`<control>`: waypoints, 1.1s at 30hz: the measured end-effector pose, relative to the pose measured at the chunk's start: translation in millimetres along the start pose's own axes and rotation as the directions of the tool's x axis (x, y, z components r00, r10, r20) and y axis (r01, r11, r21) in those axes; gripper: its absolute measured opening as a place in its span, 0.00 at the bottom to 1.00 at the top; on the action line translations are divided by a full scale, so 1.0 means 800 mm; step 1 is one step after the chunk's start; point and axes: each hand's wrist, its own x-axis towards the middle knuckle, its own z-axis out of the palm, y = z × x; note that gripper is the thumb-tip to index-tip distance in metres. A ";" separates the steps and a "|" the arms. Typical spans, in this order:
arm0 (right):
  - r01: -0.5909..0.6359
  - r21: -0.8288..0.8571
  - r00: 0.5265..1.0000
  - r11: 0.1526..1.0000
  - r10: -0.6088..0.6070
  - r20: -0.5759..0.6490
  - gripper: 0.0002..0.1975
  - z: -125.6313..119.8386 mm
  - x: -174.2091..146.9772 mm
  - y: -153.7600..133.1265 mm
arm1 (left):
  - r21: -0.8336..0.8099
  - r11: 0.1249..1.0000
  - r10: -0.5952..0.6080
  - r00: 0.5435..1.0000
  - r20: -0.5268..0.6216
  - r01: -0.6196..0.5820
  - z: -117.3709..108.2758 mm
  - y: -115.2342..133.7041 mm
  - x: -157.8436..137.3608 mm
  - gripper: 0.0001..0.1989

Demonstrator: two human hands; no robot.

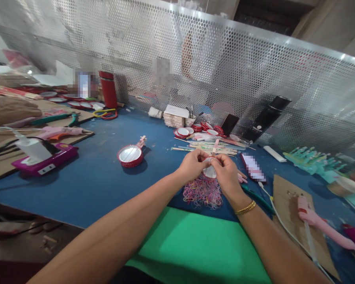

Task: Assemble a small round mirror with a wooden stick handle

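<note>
My left hand (192,165) and my right hand (228,173) meet over the blue table, fingers pinched on a small toy banjo. Its round white-faced, red-rimmed body (210,172) shows between my thumbs, and a flat wooden stick neck (215,147) points away from me. Just below my fingers lies a heap of pink and purple rubber bands (202,193). To the left stand similar toy banjos (130,156), apparently stacked, their necks pointing to the upper right. My fingers hide part of the held piece.
Wooden sticks (207,146) and red-rimmed lids (182,132) lie beyond my hands. On the right are a phone (253,167), a pink glue gun (322,225) and its cable. A purple power strip (44,159) lies left, near another person's hand (10,112). A perforated metal screen (136,51) borders the back.
</note>
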 end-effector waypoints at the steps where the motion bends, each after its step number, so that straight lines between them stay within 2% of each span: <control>1: 0.002 0.003 1.000 1.000 -0.002 -0.001 0.10 0.000 0.000 0.000 | -0.002 1.000 -0.001 1.000 0.002 0.001 0.000 0.000 0.000 0.13; 16: 0.033 -0.013 0.999 0.999 -0.033 -0.009 0.09 0.003 0.001 0.006 | -0.037 0.999 -0.040 0.999 -0.017 0.039 0.001 0.003 -0.001 0.12; 24: -0.005 0.032 0.999 0.999 0.004 0.035 0.12 0.003 -0.001 0.003 | -0.080 0.994 -0.078 0.996 -0.040 0.075 0.002 0.017 -0.004 0.10; 28: 0.001 0.001 0.999 1.000 -0.001 0.039 0.13 0.002 -0.001 0.001 | -0.051 0.997 -0.064 0.997 -0.049 0.061 0.001 0.017 -0.003 0.11; 33: 0.022 -0.067 1.000 0.998 -0.022 0.013 0.11 0.002 0.000 0.005 | 0.064 0.998 0.002 1.000 -0.030 0.000 -0.002 0.005 -0.001 0.11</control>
